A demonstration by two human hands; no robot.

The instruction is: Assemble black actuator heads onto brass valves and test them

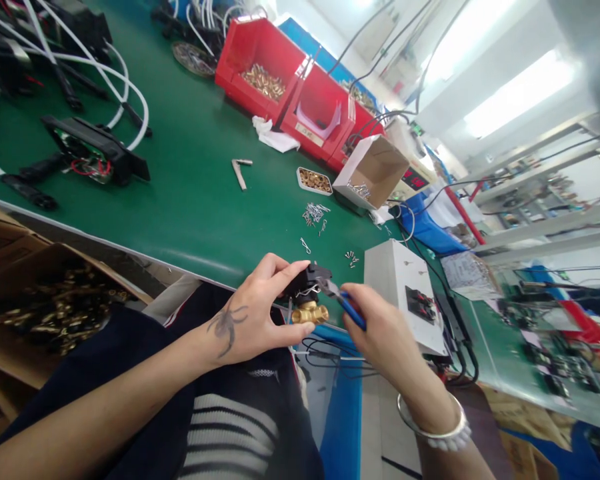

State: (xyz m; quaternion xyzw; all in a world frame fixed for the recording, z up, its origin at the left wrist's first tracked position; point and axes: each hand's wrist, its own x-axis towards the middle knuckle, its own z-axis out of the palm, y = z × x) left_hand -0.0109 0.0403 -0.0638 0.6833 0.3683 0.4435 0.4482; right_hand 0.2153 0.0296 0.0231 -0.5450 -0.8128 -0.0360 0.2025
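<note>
My left hand [257, 307] is closed around a brass valve [310, 313] topped by a black plastic housing [300, 283], held at the bench's front edge. In my right hand [380, 327] are blue-handled pliers [351, 308]. Their metal jaws meet the black part near a thin silver wire clip at its neck; whether they grip the clip I cannot tell. On the green bench just beyond lie a single silver clip [305, 245], a small pile of similar clips [316, 213] and several small screws [351, 259].
Red bins [305, 127] line the back, one with brass parts. A cardboard box [375, 170], a small tray of brass pieces [314, 181] and an L-shaped tool [241, 173] stand nearer. To the right is a white box [397, 293]; black units with white cables [95, 153] lie left.
</note>
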